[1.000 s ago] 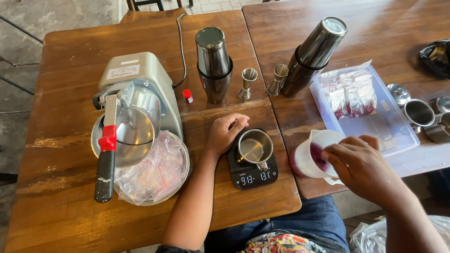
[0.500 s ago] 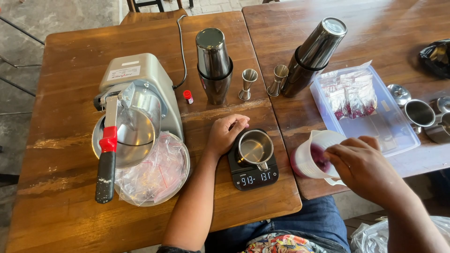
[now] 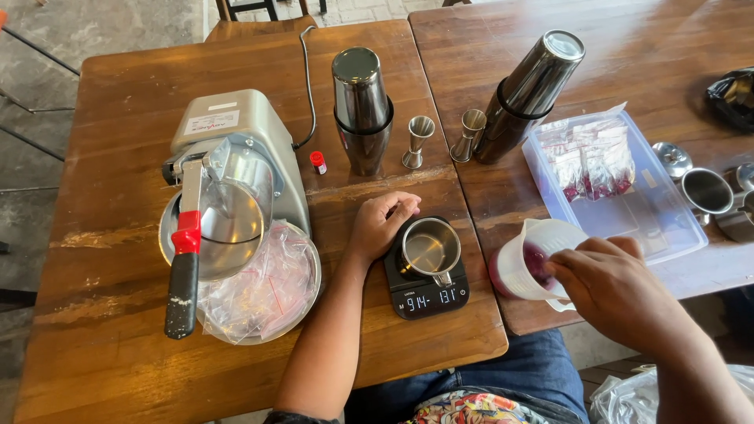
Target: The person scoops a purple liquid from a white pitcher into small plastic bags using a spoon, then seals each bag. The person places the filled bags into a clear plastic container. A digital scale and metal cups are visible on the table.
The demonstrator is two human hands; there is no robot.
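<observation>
While the left hand (image 3: 382,226) curls its fingers against one steel cup (image 3: 430,250) on one scale (image 3: 424,294), the right hand (image 3: 609,284), fingers closed, grips one white jug (image 3: 525,267) at three o'clock; two jiggers (image 3: 420,140) at twelve.

The bench (image 3: 118,369) is showing worn, streaked wood with a dull sheen. The cup (image 3: 430,250) on the matt black plastic scale (image 3: 428,298) is gleaming as brushed steel. The jug (image 3: 526,271) at 3 o'clock of it is looking like cloudy, smooth plastic. The shakers (image 3: 361,106) at 12 o'clock are reflecting light as polished metal.
</observation>
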